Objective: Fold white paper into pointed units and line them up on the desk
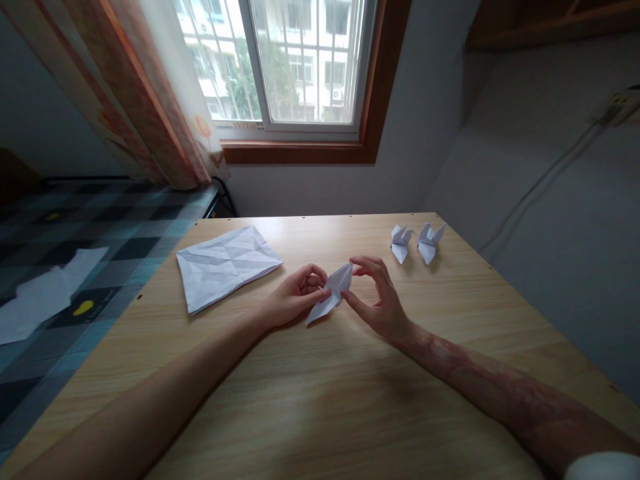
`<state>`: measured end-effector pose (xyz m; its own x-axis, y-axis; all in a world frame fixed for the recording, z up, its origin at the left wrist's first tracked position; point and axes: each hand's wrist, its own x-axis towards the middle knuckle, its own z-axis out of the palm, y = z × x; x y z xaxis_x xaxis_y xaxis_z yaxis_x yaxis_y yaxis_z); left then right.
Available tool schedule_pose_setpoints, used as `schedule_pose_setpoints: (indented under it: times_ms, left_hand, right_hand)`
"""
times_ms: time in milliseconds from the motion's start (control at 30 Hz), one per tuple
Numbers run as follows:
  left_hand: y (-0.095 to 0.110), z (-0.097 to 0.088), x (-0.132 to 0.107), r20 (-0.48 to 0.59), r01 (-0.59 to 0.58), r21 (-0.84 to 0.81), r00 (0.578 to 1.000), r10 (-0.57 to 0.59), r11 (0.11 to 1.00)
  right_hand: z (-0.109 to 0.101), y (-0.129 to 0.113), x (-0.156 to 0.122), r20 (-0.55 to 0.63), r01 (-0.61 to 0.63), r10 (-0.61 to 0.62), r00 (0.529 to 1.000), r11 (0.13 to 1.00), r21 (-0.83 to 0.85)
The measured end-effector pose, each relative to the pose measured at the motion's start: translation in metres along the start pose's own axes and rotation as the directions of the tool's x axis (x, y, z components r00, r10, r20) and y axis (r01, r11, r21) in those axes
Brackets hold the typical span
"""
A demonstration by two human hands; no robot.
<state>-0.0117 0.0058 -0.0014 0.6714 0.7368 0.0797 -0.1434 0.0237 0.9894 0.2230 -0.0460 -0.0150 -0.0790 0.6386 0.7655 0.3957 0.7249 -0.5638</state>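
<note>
We've got the folded paper [338, 283] pinched between our left grip [301, 292] and right grip [381, 301], over the middle of the worktop [320, 393]; if we tug unevenly, we reckon it could tear or crease crooked.

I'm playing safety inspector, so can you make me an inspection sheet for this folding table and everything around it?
Surface: light wood-grain tabletop.
Job's things: a folded paper in the hands; one folded figure and another one at the far right; creased paper at the left.
Clutter: loose white paper on the bed.
Hands: left hand pinches the folded paper; right hand has thumb and finger on its other side.
Cables: one grey cable running down the wall from the socket.
Surroundings: barred window, patterned curtain.
</note>
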Motion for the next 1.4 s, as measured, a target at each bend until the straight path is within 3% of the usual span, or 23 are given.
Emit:
schedule_pose_setpoints:
  times_ms: [833,1100,1400]
  left_hand:
    - [0.0009,0.0004,-0.0005,0.011,-0.007,0.031,1.000,0.006,1.000]
    - [0.0019,0.0013,-0.0004,-0.012,-0.006,0.006,1.000,0.006,1.000]
    - [-0.0027,-0.0018,0.0007,-0.036,-0.016,0.017,0.999,0.017,1.000]
  right_hand:
    - [-0.0037,-0.0032,0.0026,-0.019,-0.051,0.051,0.999,0.998,-0.039]
    - [-0.0042,-0.0020,0.0013,0.042,0.014,-0.011,0.999,0.998,-0.062]
    - [-0.0030,-0.0001,0.0006,0.020,0.042,-0.040,0.999,0.993,-0.111]
